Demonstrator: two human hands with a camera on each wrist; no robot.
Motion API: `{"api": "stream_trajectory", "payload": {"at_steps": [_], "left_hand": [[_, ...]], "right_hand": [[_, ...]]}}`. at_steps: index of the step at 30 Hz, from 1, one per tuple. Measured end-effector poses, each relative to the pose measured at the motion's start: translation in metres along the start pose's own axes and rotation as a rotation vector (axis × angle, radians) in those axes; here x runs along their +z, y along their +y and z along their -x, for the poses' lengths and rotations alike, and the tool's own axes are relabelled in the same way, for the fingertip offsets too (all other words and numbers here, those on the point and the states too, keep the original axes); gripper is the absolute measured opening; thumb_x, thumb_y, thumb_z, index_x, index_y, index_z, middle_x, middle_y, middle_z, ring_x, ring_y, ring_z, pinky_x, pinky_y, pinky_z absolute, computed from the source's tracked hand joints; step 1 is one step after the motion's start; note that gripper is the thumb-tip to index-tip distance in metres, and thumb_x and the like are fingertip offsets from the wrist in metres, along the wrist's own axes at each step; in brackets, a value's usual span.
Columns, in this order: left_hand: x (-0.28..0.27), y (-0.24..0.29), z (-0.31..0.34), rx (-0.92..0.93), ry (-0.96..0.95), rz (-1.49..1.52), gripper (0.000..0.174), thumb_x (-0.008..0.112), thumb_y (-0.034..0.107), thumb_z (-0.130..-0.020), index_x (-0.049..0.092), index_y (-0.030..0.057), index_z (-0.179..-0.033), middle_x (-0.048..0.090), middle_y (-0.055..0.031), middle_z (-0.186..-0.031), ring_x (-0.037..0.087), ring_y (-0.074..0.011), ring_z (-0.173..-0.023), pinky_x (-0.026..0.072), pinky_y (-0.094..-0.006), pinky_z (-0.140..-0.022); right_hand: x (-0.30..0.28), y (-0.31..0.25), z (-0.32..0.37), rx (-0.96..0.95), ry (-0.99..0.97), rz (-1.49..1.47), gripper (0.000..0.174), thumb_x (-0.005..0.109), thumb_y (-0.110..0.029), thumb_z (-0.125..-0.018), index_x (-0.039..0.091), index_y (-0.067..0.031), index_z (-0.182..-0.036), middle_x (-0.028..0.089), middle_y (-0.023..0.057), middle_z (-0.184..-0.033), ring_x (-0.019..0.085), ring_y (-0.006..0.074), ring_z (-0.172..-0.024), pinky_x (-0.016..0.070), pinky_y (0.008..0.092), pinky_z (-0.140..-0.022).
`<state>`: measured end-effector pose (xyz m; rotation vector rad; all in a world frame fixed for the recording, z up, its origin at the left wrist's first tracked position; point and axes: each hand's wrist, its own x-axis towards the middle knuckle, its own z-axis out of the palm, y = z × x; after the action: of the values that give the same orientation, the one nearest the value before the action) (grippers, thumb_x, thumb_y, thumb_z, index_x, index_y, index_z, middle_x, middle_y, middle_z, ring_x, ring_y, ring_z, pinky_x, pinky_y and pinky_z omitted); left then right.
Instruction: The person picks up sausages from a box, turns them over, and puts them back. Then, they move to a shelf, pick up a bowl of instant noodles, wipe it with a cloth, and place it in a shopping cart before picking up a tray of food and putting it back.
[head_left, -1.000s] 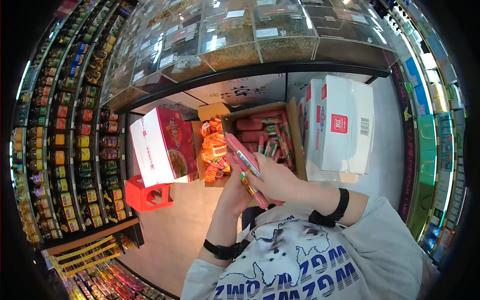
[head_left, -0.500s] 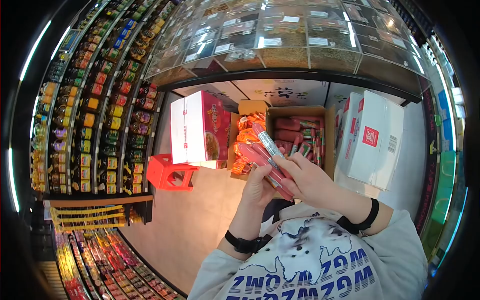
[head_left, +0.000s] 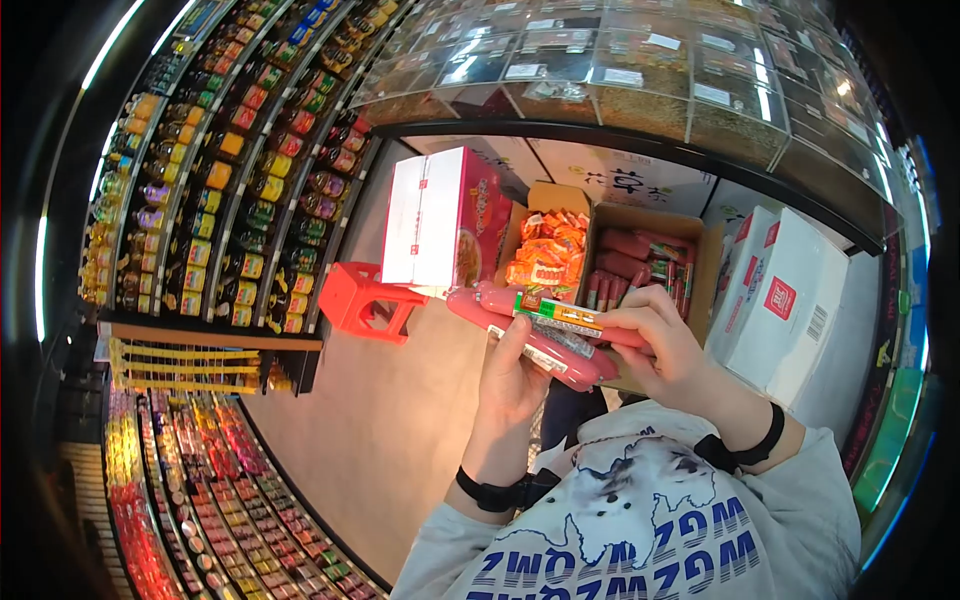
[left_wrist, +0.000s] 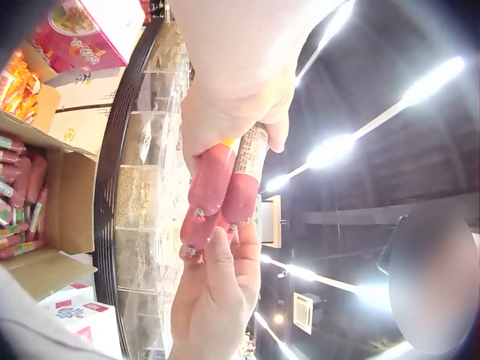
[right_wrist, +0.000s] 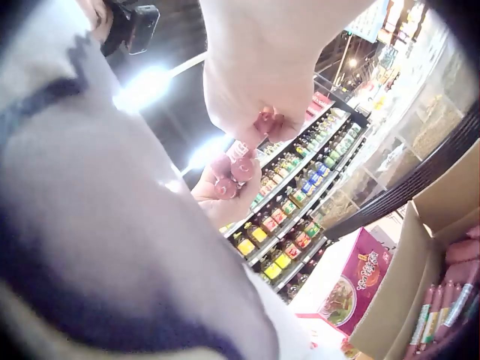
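Several pink ham sausages in plastic casings (head_left: 575,366) lie bundled in my left hand (head_left: 513,378), its thumb pressed along their side. On top of the bundle is a sausage with a green and yellow label (head_left: 558,312). My right hand (head_left: 665,340) pinches that sausage near its right end. Clipped sausage ends (left_wrist: 213,180) show between both hands in the left wrist view. Behind the hands, an open cardboard box (head_left: 706,290) contains more sausages (head_left: 625,243). Beside it stands a smaller carton of orange packets (head_left: 550,250).
A white and magenta box (head_left: 425,220) rests near a red plastic stool (head_left: 365,303). White cartons (head_left: 790,300) stand on the right. Clear bulk-food bins (head_left: 640,90) overhang the boxes at the back. Bottle shelves (head_left: 220,200) line the left side.
The sausages have turned from a steep slant to nearly level, with the labelled one coming on top. My right hand has shifted to its right end. The head view has swung left.
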<state>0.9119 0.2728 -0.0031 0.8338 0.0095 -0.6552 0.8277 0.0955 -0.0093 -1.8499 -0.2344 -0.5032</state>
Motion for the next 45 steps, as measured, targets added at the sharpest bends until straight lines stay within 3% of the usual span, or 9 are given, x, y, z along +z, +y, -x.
{"api": "stream_trajectory", "payload": {"at_steps": [7, 12, 15, 21, 24, 27, 33, 36, 45], "left_hand": [[0.000, 0.006, 0.012, 0.041, 0.094, -0.005, 0.045, 0.058, 0.026, -0.087, 0.039, 0.0098, -0.125, 0.050, -0.0075, -0.117, 0.049, -0.0245, -0.111, 0.0405, -0.0458, -0.096], [0.002, 0.014, 0.020, 0.146, 0.104, -0.019, 0.040, 0.055, 0.018, -0.087, 0.041, 0.0098, -0.123, 0.050, -0.0076, -0.118, 0.048, -0.0244, -0.113, 0.0398, -0.0452, -0.096], [0.002, 0.023, 0.024, 0.198, 0.092, -0.016, 0.045, 0.056, 0.013, -0.084, 0.037, 0.0116, -0.124, 0.049, -0.0080, -0.117, 0.048, -0.0251, -0.112, 0.0415, -0.0452, -0.096], [-0.002, 0.030, 0.032, 0.275, 0.049, 0.051, 0.048, 0.061, 0.010, -0.079, 0.036, 0.0132, -0.120, 0.049, -0.0078, -0.113, 0.048, -0.0267, -0.113, 0.0421, -0.0468, -0.097], [-0.003, 0.031, 0.036, 0.240, 0.045, 0.072, 0.047, 0.062, 0.010, -0.079, 0.037, 0.0137, -0.119, 0.049, -0.0070, -0.113, 0.048, -0.0264, -0.114, 0.0412, -0.0470, -0.098], [0.003, 0.031, 0.039, 0.302, 0.079, 0.003, 0.045, 0.066, 0.019, -0.077, 0.045, 0.0092, -0.116, 0.051, -0.0038, -0.105, 0.051, -0.0211, -0.103, 0.0420, -0.0417, -0.095], [0.001, 0.033, 0.042, 0.211, 0.025, 0.028, 0.046, 0.067, 0.018, -0.076, 0.045, 0.0080, -0.115, 0.051, -0.0053, -0.104, 0.051, -0.0203, -0.102, 0.0428, -0.0393, -0.095], [0.006, 0.032, 0.044, 0.277, 0.016, 0.033, 0.046, 0.068, 0.017, -0.076, 0.045, 0.0075, -0.115, 0.051, -0.0051, -0.103, 0.051, -0.0197, -0.102, 0.0433, -0.0385, -0.094], [-0.004, 0.030, 0.047, 0.288, 0.032, 0.043, 0.051, 0.070, 0.023, -0.076, 0.044, 0.0082, -0.117, 0.052, -0.0057, -0.107, 0.051, -0.0189, -0.105, 0.0437, -0.0386, -0.095]], "right_hand": [[0.000, 0.000, -0.005, -0.062, 0.001, -0.007, 0.038, 0.053, 0.013, -0.070, 0.062, -0.0061, -0.101, 0.047, 0.0097, -0.091, 0.049, 0.0222, -0.082, 0.0411, 0.0293, -0.074], [0.010, -0.002, -0.014, -0.196, 0.028, 0.021, 0.036, 0.054, 0.010, -0.073, 0.058, -0.0047, -0.105, 0.048, 0.0096, -0.091, 0.050, 0.0191, -0.081, 0.0420, 0.0271, -0.070], [0.012, -0.022, -0.015, 0.408, -0.110, -0.432, 0.040, 0.054, 0.003, -0.084, 0.040, -0.0019, -0.121, 0.049, 0.0071, -0.104, 0.050, 0.0116, -0.097, 0.0447, 0.0242, -0.078], [0.023, -0.019, -0.020, 0.331, -0.195, -0.494, 0.035, 0.055, -0.001, -0.085, 0.044, -0.0008, -0.118, 0.048, 0.0063, -0.108, 0.052, 0.0128, -0.101, 0.0460, 0.0260, -0.086], [0.026, -0.022, -0.021, 0.200, -0.125, -0.356, 0.030, 0.057, -0.004, -0.084, 0.051, -0.0005, -0.113, 0.056, 0.0116, -0.104, 0.059, 0.0177, -0.093, 0.0477, 0.0288, -0.077], [0.026, -0.028, -0.019, 0.229, -0.114, -0.385, 0.031, 0.058, -0.003, -0.083, 0.051, -0.0007, -0.113, 0.056, 0.0119, -0.103, 0.059, 0.0202, -0.093, 0.0475, 0.0301, -0.079], [0.022, -0.036, -0.015, 0.217, -0.105, -0.335, 0.033, 0.058, -0.003, -0.082, 0.051, -0.0016, -0.114, 0.056, 0.0118, -0.105, 0.058, 0.0207, -0.097, 0.0466, 0.0309, -0.082], [0.024, -0.039, -0.013, 0.201, -0.086, -0.324, 0.032, 0.058, -0.004, -0.082, 0.051, -0.0016, -0.113, 0.052, 0.0089, -0.100, 0.054, 0.0158, -0.091, 0.0443, 0.0284, -0.079], [0.028, -0.043, -0.013, 0.152, -0.109, -0.305, 0.032, 0.058, -0.005, -0.082, 0.051, -0.0013, -0.113, 0.053, 0.0095, -0.103, 0.054, 0.0161, -0.093, 0.0446, 0.0282, -0.080]]}}
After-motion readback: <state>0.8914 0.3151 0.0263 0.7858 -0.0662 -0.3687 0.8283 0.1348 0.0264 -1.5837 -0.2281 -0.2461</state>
